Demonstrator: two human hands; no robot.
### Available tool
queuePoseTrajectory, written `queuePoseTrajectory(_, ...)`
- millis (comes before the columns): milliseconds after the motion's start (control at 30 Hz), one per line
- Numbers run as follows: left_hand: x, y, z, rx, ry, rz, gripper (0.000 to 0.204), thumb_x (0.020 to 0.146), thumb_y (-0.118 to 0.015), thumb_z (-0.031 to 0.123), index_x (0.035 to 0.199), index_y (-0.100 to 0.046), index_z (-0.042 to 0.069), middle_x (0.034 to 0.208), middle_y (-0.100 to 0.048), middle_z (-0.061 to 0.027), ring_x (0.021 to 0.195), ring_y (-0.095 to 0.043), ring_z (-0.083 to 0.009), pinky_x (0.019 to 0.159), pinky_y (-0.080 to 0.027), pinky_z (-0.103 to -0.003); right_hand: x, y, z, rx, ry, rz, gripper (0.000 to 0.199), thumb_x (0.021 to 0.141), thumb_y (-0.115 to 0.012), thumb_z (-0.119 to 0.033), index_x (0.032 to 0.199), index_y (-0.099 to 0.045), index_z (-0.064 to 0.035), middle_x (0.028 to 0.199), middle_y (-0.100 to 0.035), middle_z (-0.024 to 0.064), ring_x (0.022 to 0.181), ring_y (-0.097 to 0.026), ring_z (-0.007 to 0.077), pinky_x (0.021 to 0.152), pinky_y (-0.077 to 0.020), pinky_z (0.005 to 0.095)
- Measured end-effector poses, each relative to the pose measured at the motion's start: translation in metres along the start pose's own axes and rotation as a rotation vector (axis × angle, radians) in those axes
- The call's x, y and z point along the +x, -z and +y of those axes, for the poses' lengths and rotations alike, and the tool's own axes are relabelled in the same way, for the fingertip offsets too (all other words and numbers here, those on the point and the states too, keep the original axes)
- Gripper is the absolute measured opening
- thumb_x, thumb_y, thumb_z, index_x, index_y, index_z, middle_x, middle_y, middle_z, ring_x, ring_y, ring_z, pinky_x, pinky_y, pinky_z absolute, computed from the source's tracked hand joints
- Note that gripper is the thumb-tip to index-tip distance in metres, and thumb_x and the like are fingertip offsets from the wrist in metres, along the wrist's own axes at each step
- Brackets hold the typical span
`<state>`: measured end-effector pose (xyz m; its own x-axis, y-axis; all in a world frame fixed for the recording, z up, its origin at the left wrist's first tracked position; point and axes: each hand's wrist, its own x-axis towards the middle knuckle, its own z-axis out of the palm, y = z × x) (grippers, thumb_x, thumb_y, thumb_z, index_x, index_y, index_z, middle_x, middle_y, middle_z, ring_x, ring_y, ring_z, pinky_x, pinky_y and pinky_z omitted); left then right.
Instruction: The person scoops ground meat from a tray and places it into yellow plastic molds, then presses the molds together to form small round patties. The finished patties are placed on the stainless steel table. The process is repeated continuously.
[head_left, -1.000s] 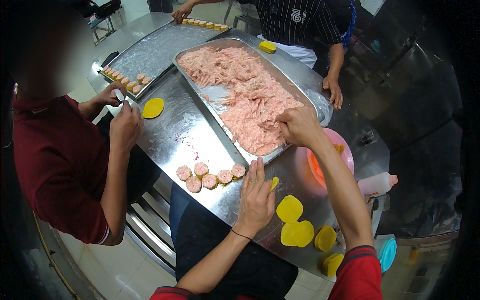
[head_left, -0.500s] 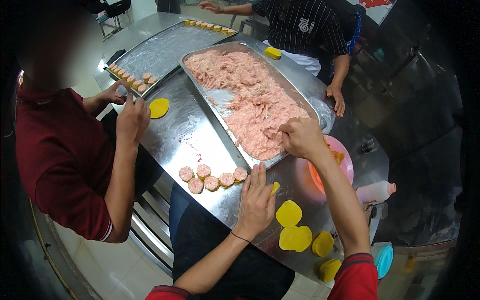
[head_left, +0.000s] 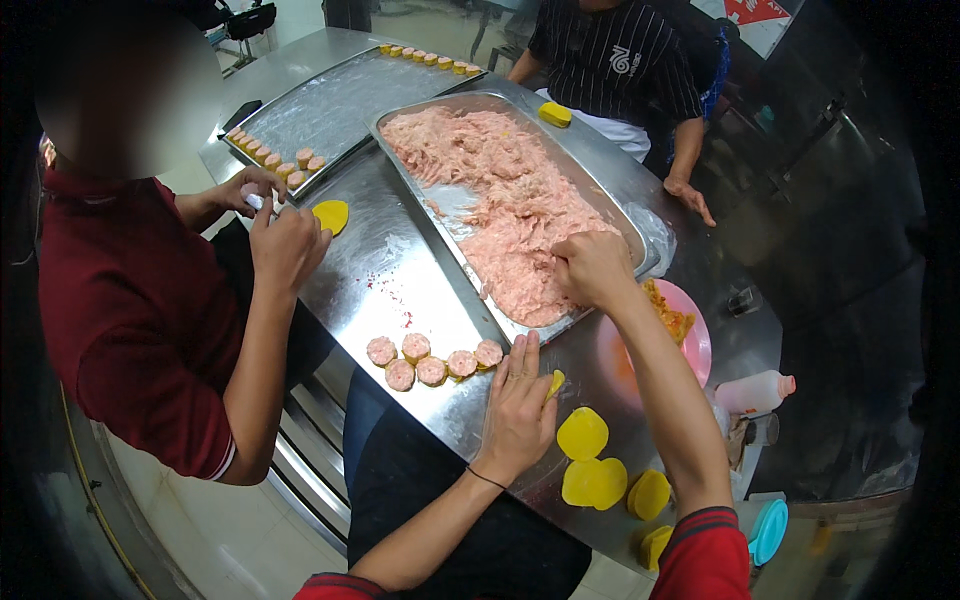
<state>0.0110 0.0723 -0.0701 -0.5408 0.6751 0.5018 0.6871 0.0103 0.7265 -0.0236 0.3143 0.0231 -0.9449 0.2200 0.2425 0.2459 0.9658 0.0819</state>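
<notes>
My left hand (head_left: 517, 415) is at the near edge of the steel table, its fingers stretched together and a yellow dumpling wrapper (head_left: 555, 384) showing at the thumb side. The rest of that wrapper is hidden by the hand. Over the near end of a deep steel tray (head_left: 458, 262), my right hand (head_left: 598, 268) is closed and touches the pink minced filling (head_left: 515, 265). Whatever its fingers grip is hidden. Just left of my left hand sit several filled dumplings (head_left: 431, 371). To its right lie loose yellow wrappers (head_left: 582, 433) and stacks of wrappers (head_left: 648, 495).
A pink bowl (head_left: 697, 360) with orange shreds and a pinkish bottle (head_left: 752, 392) stand on the right. A co-worker in dark red (head_left: 150, 330) handles a small piece on the left. Another person in stripes (head_left: 615, 60) stands across. A flat tray (head_left: 330, 110) holds dumplings along its edges.
The view has shifted slightly. My right hand has moved a little in the filling; my left hand keeps its pose. The striped person's raised hand has dropped from sight.
</notes>
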Motion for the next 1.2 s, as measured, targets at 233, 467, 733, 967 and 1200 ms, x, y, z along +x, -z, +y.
queuePoseTrajectory(233, 0.001, 0.001, 0.001, 0.000, -0.008, 0.002, 0.023, 0.089, -0.069, 0.001, 0.111, -0.067, -0.005, 0.168, -0.035, -0.0326, 0.158, -0.033, -0.0461, 0.126, -0.029, -0.054, -0.012, 0.006, 0.003, 0.071, 0.015, 0.094, 0.017, 0.081, -0.066, -0.020, 0.073, -0.077, -0.0103, 0.072, -0.072, 0.0173, 0.068, -0.073, 0.0372, 0.065, -0.0586, 0.0503)
queuePoseTrajectory(467, 0.001, 0.003, 0.001, -0.005, 0.005, -0.017, 0.023, 0.090, -0.069, 0.002, 0.111, -0.068, -0.005, 0.168, -0.035, -0.0328, 0.157, -0.034, -0.0466, 0.125, -0.030, -0.054, -0.015, 0.012, 0.005, 0.198, 0.039, 0.178, 0.017, 0.082, -0.066, -0.015, 0.087, -0.082, -0.0110, 0.078, -0.074, 0.0148, 0.073, -0.073, 0.0347, 0.067, -0.0573, 0.0466)
queuePoseTrajectory(733, 0.002, 0.002, 0.001, 0.004, -0.005, -0.008, 0.024, 0.089, -0.070, 0.002, 0.112, -0.068, -0.005, 0.167, -0.036, -0.0332, 0.157, -0.034, -0.0466, 0.125, -0.031, -0.054, 0.004, -0.009, 0.009, 0.037, 0.067, 0.098, 0.019, 0.081, -0.069, -0.018, 0.092, -0.083, -0.0121, 0.079, -0.075, 0.0132, 0.076, -0.074, 0.0346, 0.068, -0.0576, 0.0483)
queuePoseTrajectory(967, 0.001, 0.001, 0.002, 0.011, -0.017, -0.005, 0.023, 0.089, -0.070, 0.002, 0.111, -0.068, -0.005, 0.168, -0.035, -0.0335, 0.158, -0.034, -0.0467, 0.125, -0.030, -0.054, -0.009, 0.000, 0.007, 0.152, 0.082, 0.123, 0.012, 0.079, -0.069, -0.020, 0.079, -0.077, -0.0107, 0.074, -0.073, 0.0143, 0.073, -0.073, 0.0357, 0.067, -0.0588, 0.0492)
queuePoseTrajectory(1200, 0.001, 0.001, 0.000, 0.018, -0.030, -0.001, 0.023, 0.088, -0.071, 0.004, 0.110, -0.068, -0.004, 0.168, -0.035, -0.0332, 0.157, -0.035, -0.0463, 0.126, -0.029, -0.053, -0.014, 0.020, -0.004, 0.261, 0.063, 0.092, 0.019, 0.082, -0.067, -0.019, 0.088, -0.084, -0.0133, 0.082, -0.077, 0.0143, 0.074, -0.075, 0.0348, 0.069, -0.0596, 0.0458)
